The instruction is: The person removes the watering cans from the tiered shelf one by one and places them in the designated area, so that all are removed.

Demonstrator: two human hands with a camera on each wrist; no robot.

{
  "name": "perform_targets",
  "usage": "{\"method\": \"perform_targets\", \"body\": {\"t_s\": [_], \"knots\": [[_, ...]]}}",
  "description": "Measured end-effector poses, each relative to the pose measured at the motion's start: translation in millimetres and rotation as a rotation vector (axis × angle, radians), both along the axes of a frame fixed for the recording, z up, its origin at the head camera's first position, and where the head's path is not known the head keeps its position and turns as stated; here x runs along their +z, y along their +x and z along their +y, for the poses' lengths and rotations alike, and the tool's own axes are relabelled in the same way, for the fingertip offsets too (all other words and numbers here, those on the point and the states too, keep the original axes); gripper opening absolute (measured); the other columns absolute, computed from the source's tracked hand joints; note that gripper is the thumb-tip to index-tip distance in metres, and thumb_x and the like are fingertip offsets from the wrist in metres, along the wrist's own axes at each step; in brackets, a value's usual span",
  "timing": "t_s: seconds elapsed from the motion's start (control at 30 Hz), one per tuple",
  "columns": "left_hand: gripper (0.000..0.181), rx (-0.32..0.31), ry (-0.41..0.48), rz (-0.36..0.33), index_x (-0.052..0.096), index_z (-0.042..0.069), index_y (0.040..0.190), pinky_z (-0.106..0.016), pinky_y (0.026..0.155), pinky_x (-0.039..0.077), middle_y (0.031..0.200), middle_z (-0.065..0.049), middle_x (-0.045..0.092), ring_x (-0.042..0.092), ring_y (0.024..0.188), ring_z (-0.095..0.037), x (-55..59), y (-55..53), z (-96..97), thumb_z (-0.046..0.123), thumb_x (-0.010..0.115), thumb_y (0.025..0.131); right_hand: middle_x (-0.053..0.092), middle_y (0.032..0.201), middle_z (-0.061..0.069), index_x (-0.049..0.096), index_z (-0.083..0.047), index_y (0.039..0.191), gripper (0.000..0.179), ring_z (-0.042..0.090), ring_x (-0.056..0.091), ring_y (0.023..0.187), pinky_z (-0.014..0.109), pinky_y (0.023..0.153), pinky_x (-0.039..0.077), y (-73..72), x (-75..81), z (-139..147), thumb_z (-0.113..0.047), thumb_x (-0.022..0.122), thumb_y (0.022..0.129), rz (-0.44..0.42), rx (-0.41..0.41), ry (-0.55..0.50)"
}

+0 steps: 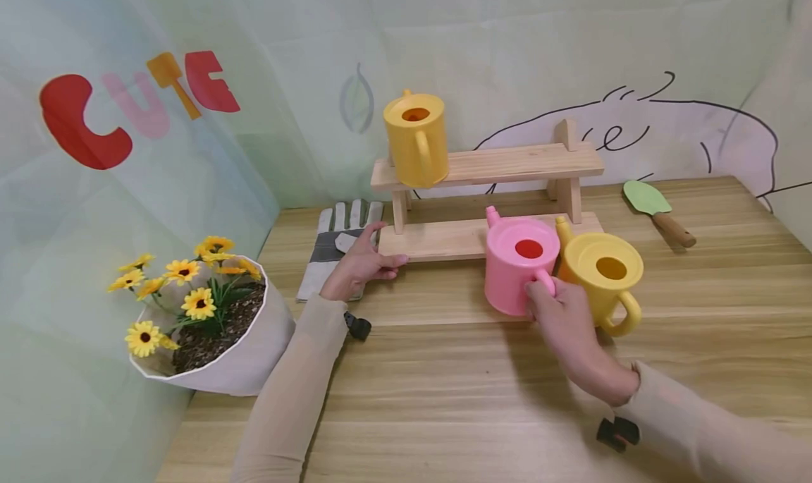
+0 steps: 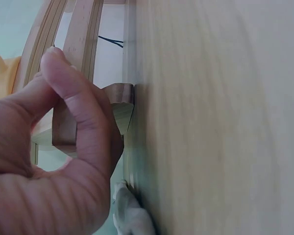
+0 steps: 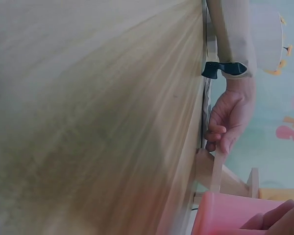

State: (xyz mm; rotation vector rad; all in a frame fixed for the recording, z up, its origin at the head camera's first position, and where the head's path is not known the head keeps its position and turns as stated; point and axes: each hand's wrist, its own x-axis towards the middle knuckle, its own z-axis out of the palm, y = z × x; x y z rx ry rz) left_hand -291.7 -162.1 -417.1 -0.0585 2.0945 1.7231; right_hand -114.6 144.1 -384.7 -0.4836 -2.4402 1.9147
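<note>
My right hand (image 1: 574,335) grips the handle of a pink watering can (image 1: 512,278), in front of the lower board of a two-tier wooden plant stand (image 1: 444,240). The can's spout points toward the stand. With my left hand (image 1: 361,264) I hold the left end of that lower board, thumb on the front side; the left wrist view shows the curled fingers (image 2: 83,112) at the board's end. A yellow watering can (image 1: 415,144) stands on the upper board's left end. Another yellow watering can (image 1: 599,264) is right of the pink one, partly behind my right hand.
A grey-and-white work glove (image 1: 317,257) lies on the wooden table (image 1: 431,398) beside my left hand. A white pot (image 1: 266,342) of yellow flowers (image 1: 199,303) stands at the left. A green trowel (image 1: 647,197) with a wooden handle lies back right. A printed curtain (image 1: 304,81) hangs behind.
</note>
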Motion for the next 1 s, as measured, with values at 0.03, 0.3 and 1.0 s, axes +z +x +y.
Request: {"method": "perform_targets", "body": {"t_s": [0.03,0.3,1.0], "knots": [[0.100,0.001,-0.001,0.000,0.017,0.023,0.173,-0.017,0.057,0.058,0.082,-0.004,0.073,0.064,0.057,-0.008,-0.2,0.1,-0.1,-0.001,0.079,0.098,0.056,0.062,0.000,0.060,-0.006,0.075,0.041,0.016,0.047,0.059,0.027,0.051,0.037,0.1,-1.7,0,-0.025,0.053,0.111,0.004,-0.006,-0.001],[0.100,0.004,-0.005,-0.001,0.017,0.023,0.173,-0.017,0.057,0.058,0.081,-0.003,0.073,0.064,0.058,-0.008,-1.0,-0.7,0.0,-0.001,0.079,0.098,0.054,0.062,-0.001,0.061,-0.006,0.074,0.040,0.015,0.045,0.058,0.026,0.050,0.035,3.1,-9.1,2,-0.023,0.053,0.110,0.007,-0.021,-0.013],[0.099,0.008,0.012,-0.010,0.016,0.022,0.173,-0.017,0.057,0.059,0.086,-0.005,0.072,0.065,0.058,-0.009,-1.2,-2.2,0.6,-0.003,0.077,0.099,0.057,0.066,0.001,0.061,-0.006,0.077,0.039,0.016,0.048,0.059,0.026,0.050,0.039,12.2,-17.1,1,-0.025,0.055,0.111,-0.045,-0.013,0.021]]}}
